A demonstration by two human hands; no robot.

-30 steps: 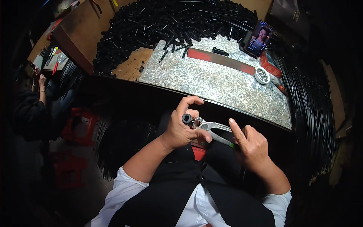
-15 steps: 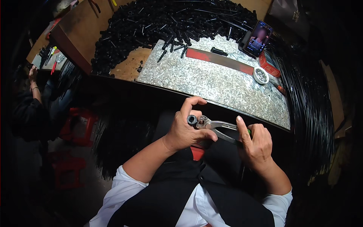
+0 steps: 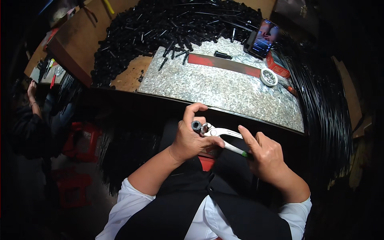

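Observation:
My left hand (image 3: 193, 135) is closed around a short black tube (image 3: 197, 125), its open end facing up, held over my lap just in front of the workbench edge. My right hand (image 3: 265, 154) grips the handles of silvery pliers (image 3: 221, 136), whose jaws meet the tube at my left fingers. Both hands sit close together, the pliers bridging them.
A speckled grey slab (image 3: 224, 90) lies on the wooden bench (image 3: 80, 44). A big heap of black tubes (image 3: 172, 24) fills the back. On the slab are a red-ended flat bar (image 3: 226, 64), a small round tin (image 3: 269, 77) and a propped phone (image 3: 264, 38). Another person (image 3: 32, 116) is at the left.
Both hands have stayed over my lap; the pliers have shifted slightly against the tube and my right fingers have re-settled on the handles.

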